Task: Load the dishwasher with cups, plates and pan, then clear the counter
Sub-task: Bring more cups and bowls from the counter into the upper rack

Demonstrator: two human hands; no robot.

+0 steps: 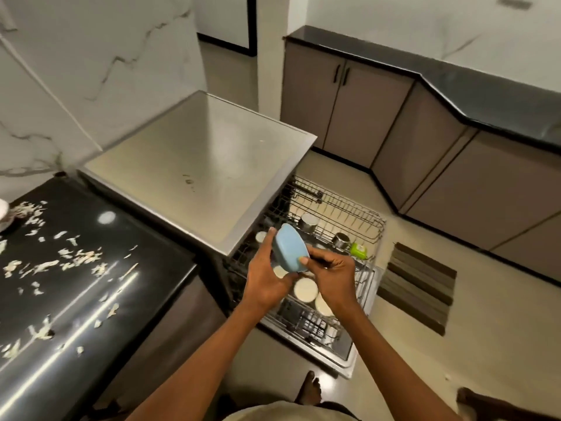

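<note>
**Q:** Where does the blue bowl [290, 249] lie against your fingers?

**A:** You hold it in both hands above the pulled-out dishwasher rack [361, 226], tilted, its underside turned up toward you. Your left hand [265, 275] cups its left side, with the thumb [268, 238] laid up along the rim. Your right hand [332, 276] pinches its lower right edge, fingers curled tight onto it.

**Q:** What is hidden or hard to read?

**A:** The bowl's inside faces away. Your hands cover part of the rack beneath, and the rack's near end blurs into the open dishwasher door [343, 357]. At the far left edge, a white object on the black surface [91, 284] is cut off.

**Q:** What can you count?

**A:** One blue bowl; two steel cups [309, 223] in the rack; at least three pale round dishes [305, 290] below your hands; one green item [358, 250], too small to identify. Pale scraps [76, 259] litter the surface, too many to number.
</note>
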